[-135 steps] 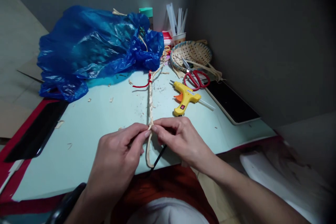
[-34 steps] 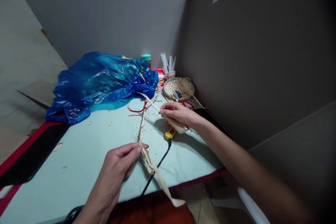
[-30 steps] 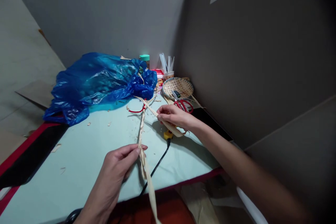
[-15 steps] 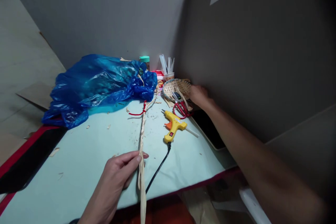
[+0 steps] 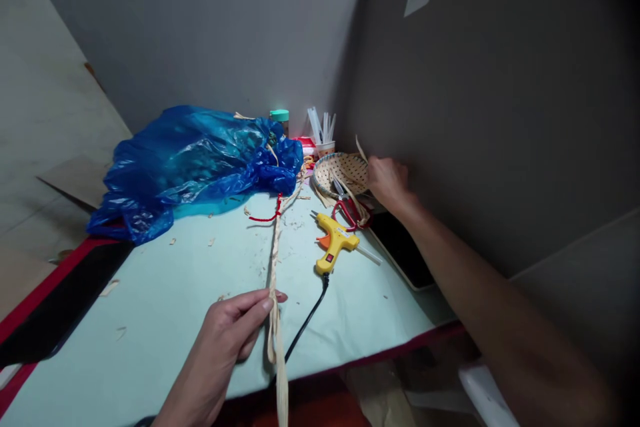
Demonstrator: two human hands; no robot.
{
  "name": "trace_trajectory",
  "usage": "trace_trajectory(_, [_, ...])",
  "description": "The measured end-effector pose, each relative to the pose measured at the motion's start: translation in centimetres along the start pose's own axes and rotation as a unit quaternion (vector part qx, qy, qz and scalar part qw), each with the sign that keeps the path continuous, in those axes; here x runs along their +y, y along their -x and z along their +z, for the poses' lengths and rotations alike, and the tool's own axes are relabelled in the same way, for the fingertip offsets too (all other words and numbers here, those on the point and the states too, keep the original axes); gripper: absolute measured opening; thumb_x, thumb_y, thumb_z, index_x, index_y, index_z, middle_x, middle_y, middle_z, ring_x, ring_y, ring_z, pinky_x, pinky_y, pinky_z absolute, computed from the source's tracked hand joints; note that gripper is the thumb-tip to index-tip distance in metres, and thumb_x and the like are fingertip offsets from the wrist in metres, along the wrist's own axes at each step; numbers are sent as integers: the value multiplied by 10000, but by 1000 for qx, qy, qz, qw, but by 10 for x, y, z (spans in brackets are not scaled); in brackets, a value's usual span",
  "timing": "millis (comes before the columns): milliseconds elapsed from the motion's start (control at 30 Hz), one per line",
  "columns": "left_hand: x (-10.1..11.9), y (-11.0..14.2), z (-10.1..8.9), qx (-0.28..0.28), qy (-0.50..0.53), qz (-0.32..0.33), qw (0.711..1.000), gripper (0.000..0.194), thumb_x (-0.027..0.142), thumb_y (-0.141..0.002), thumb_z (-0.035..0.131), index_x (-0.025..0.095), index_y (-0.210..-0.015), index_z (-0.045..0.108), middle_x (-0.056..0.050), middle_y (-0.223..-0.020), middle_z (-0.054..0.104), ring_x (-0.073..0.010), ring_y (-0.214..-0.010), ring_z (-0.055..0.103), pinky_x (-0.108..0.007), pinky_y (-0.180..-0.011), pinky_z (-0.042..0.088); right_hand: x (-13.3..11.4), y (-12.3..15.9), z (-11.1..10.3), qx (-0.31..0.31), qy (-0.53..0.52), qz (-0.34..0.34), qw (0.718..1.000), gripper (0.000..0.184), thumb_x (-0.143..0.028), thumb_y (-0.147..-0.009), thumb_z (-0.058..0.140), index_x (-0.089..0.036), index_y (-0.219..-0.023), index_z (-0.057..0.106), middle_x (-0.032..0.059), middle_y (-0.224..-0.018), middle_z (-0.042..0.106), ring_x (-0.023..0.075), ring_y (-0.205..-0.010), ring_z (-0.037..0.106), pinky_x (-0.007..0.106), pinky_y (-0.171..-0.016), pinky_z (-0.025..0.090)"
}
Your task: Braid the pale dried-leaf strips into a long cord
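Note:
My left hand (image 5: 245,320) pinches a pale braid (image 5: 276,247) of dried husk-like strips between thumb and fingers. Its loose strip ends (image 5: 283,380) hang over the near table edge. A red tie (image 5: 279,207) is wrapped round the braid's far end. At the right wall, my right hand (image 5: 389,183) is closed on a pale dried strip (image 5: 361,148) that pokes up past its fingers; the fingertips are partly hidden. That hand is beside a woven basket (image 5: 340,163), with red-handled scissors (image 5: 345,210) at the basket's near side.
A yellow glue gun (image 5: 334,243) with a black cord (image 5: 310,313) lies right of the braid. Beyond are a blue plastic bag (image 5: 200,153), a green-lidded jar (image 5: 280,115) and a cup of glue sticks (image 5: 325,147). A dark flat tray-like object (image 5: 403,250) lies under my right forearm.
My right hand has lifted slightly from the basket's rim, and a pale strip now shows above it. My left hand keeps its pinch on the braid. The view has shifted slightly.

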State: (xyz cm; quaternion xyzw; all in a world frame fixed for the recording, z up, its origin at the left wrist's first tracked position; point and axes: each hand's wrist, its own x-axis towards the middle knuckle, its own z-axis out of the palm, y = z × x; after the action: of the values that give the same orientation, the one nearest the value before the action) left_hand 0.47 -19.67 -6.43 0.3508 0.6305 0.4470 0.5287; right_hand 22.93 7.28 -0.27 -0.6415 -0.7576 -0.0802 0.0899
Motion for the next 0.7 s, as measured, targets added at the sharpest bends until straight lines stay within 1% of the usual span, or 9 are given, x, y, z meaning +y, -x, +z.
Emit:
trace_trajectory(100, [0,-1,-1,-10,1,6,1000,451,509,-762,659,127,-988,736,67,-533,278,-70,-491,163,-251,-481,85,-7,11,-22,38,-66,-26,997,329,-158,-910,412,-77,-1155,616,225,-1105,645,321,-1054,600,348,-822,434])
trace_trajectory(167, [0,-1,-1,-10,11,7,1000,451,499,-752,672,121,-989,736,64,-539,296,-65,-487,169,-247,-474,88,-16,27,-33,11,-124,-79,989,301,-198,-901,432,-133,-1086,659,137,-1020,692,233,-909,631,273,-733,438])
trace_trajectory(233, [0,-1,0,-8,21,9,1000,454,488,-742,684,113,-994,734,64,-535,299,-62,-484,172,-243,-469,90,-27,51,-38,-49,-207,-139,967,278,-291,-917,434,-189,-1034,664,43,-853,698,131,-666,586,210,-581,406])
trace_trajectory(267, [0,-1,0,-9,26,12,1000,450,478,-745,685,110,-999,732,64,-532,300,-61,-483,172,-241,-467,90,-34,67,-38,-127,-344,-175,914,276,-306,-917,439,-167,-1038,645,37,-789,675,106,-576,524,203,-514,362])
trace_trajectory(300, [0,-1,0,-12,31,14,999,441,465,-750,684,108,-1006,731,66,-528,293,-61,-482,171,-240,-466,90,-39,83,-37,-206,-460,-197,841,264,-326,-904,472,-149,-1023,628,27,-739,648,88,-527,473,198,-473,317])
trace_trajectory(367, [-1,0,0,-21,38,20,999,417,433,-768,676,108,-1022,728,72,-521,266,-61,-482,161,-240,-464,85,-50,116,-32,-318,-577,-198,726,265,-371,-885,532,-130,-947,621,-5,-641,572,61,-478,387,189,-449,267])
trace_trajectory(400, [-1,0,0,-24,43,24,998,406,421,-776,670,109,-1029,727,73,-524,256,-62,-484,151,-241,-463,81,-55,132,-30,-351,-602,-202,688,266,-383,-882,552,-130,-927,620,-14,-623,558,55,-475,369,185,-446,254])
trace_trajectory(500, [-1,1,0,-34,61,38,997,377,393,-787,664,113,-1031,727,71,-536,256,-61,-491,128,-241,-457,70,-65,166,-25,-415,-617,-192,641,278,-412,-886,570,-138,-903,615,-26,-595,556,48,-463,336,181,-437,239])
trace_trajectory(700, [0,3,-1,-50,101,35,993,354,345,-796,669,105,-1051,718,60,-562,304,-51,-497,116,-227,-447,69,-75,193,-19,-464,-630,-177,597,279,-443,-914,532,-166,-924,563,-46,-537,563,55,-442,387,167,-446,304])
